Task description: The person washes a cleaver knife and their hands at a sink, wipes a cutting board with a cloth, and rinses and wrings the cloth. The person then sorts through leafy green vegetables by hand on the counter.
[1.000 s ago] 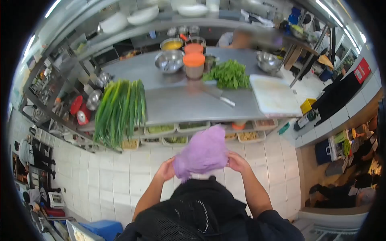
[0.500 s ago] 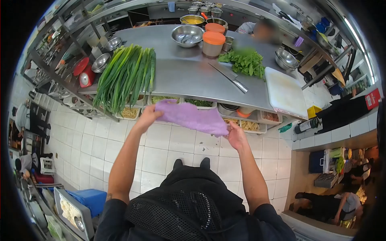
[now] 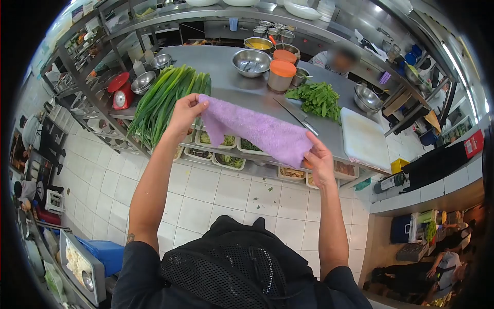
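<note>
A grey stainless-steel table (image 3: 229,88) is the landmark. A light purple, soft-napped rectangular cloth (image 3: 257,129) is held up between the person's two hands at the table's near edge, spread wide and drooping at its lower side. The left hand (image 3: 186,114) pinches the cloth's upper left corner between thumb and curled fingers, in front of the table's left part. The right hand (image 3: 320,158) grips the other end, thumb and fingers closed on the fabric, by the table's near edge toward the right.

On the table's left end lies a bundle of long green leafy stalks (image 3: 167,100), its tips hanging over the near edge. A round shiny metal bowl (image 3: 251,63) sits on the table's far half, with a clear tub with an orange lid (image 3: 281,76) beside it. Right of the table's middle lie a long-bladed metal knife (image 3: 289,109) and a heap of bright green leafy herbs (image 3: 316,100). A white rectangular cutting board (image 3: 364,138) rests on the table's right end. Beneath the tabletop are white rectangular trays of cut food (image 3: 229,161). A red dial scale (image 3: 121,92) stands just left of the table, and another person (image 3: 320,59) is beyond its far side.
</note>
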The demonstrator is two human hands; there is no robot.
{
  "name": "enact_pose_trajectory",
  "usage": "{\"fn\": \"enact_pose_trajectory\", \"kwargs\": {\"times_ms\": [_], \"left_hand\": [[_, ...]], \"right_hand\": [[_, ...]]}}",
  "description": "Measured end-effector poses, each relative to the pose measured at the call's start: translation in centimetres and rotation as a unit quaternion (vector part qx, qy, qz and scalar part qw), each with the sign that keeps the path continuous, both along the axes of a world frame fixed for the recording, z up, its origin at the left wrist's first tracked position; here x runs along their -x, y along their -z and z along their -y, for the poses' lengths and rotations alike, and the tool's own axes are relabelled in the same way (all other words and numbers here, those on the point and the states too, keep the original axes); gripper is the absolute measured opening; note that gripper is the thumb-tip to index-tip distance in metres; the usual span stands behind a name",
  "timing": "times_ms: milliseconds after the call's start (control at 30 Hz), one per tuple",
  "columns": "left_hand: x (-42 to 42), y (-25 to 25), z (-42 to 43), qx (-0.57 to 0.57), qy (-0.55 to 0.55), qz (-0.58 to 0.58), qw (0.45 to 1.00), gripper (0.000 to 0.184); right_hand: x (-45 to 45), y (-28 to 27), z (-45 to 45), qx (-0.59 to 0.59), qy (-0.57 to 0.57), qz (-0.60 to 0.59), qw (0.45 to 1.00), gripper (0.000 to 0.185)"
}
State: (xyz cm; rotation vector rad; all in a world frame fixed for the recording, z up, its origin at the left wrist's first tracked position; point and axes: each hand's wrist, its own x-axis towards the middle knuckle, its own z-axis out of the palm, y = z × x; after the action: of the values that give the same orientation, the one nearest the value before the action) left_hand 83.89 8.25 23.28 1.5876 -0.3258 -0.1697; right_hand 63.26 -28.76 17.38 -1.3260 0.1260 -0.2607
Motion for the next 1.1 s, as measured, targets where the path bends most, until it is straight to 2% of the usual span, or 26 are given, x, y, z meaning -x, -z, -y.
{"fn": "enact_pose_trajectory", "kwargs": {"times_ms": [33, 133, 200, 367, 600, 700, 767, 800, 867, 900, 933, 967, 1000, 1033, 1067, 1100], "left_hand": [[-0.2, -0.3, -0.1, 0.032, 0.006, -0.003, 0.999, 0.012], [-0.3, -1.6, -0.2, 0.085, 0.001, 0.014, 0.996, 0.011], [-0.3, -2.7, 0.1, 0.103, -0.008, 0.028, 0.994, 0.012], [0.3, -5.4, 0.6, 0.161, -0.019, 0.059, 0.985, 0.015], [1.3, -6.3, 0.3, 0.221, -0.005, 0.062, 0.973, 0.014], [2.0, -6.8, 0.2, 0.224, -0.001, 0.055, 0.973, 0.014], [2.3, -6.8, -0.2, 0.229, 0.023, 0.042, 0.972, 0.014], [2.4, -6.9, -0.5, 0.233, 0.046, 0.029, 0.971, 0.015], [2.9, -7.0, -0.7, 0.236, 0.068, 0.024, 0.969, 0.015], [3.1, -7.0, -0.6, 0.239, 0.087, 0.013, 0.967, 0.015], [3.0, -6.5, 0.0, 0.235, 0.093, 0.010, 0.967, 0.015], [2.9, -5.5, 0.9, 0.211, 0.047, 0.012, 0.976, 0.015], [3.3, -4.7, 2.0, 0.186, 0.000, 0.013, 0.982, 0.015], [4.1, -3.6, 3.4, 0.129, -0.063, 0.030, 0.989, 0.015], [4.9, -1.5, 4.4, 0.068, -0.073, 0.117, 0.988, 0.016], [7.3, -0.3, 5.7, 0.015, -0.053, 0.148, 0.988, 0.015]], "right_hand": [[0.3, -1.2, -0.1, 0.002, -0.001, 0.002, 1.000, 0.058], [0.3, -3.7, 0.3, 0.108, 0.081, 0.032, 0.990, 0.043], [-0.1, -5.3, 0.7, 0.162, 0.147, 0.138, 0.966, 0.034], [0.9, -9.2, 0.8, 0.210, 0.150, 0.161, 0.953, 0.041], [2.1, -10.1, 0.3, 0.253, 0.152, 0.189, 0.937, 0.047], [3.0, -10.2, 1.0, 0.292, 0.157, 0.167, 0.928, 0.039], [3.5, -10.2, 1.7, 0.399, 0.166, 0.164, 0.887, 0.021], [3.8, -10.4, 1.8, 0.399, 0.168, 0.167, 0.886, 0.021], [4.4, -11.1, 2.0, 0.223, 0.062, 0.180, 0.956, 0.010], [4.1, -10.9, 2.2, 0.222, 0.067, 0.180, 0.956, 0.010], [3.7, -10.3, 2.5, 0.075, 0.028, 0.126, 0.989, 0.010], [3.6, -9.2, 2.8, -0.076, -0.012, 0.068, 0.995, 0.011], [3.4, -7.4, 2.6, -0.079, -0.006, 0.066, 0.995, 0.011], [2.8, -5.2, 1.8, -0.160, -0.014, 0.038, 0.986, 0.011], [2.1, -3.6, 0.8, -0.238, -0.024, 0.014, 0.971, 0.012], [2.3, -2.5, -1.0, -0.240, -0.014, -0.004, 0.971, 0.009]]}}
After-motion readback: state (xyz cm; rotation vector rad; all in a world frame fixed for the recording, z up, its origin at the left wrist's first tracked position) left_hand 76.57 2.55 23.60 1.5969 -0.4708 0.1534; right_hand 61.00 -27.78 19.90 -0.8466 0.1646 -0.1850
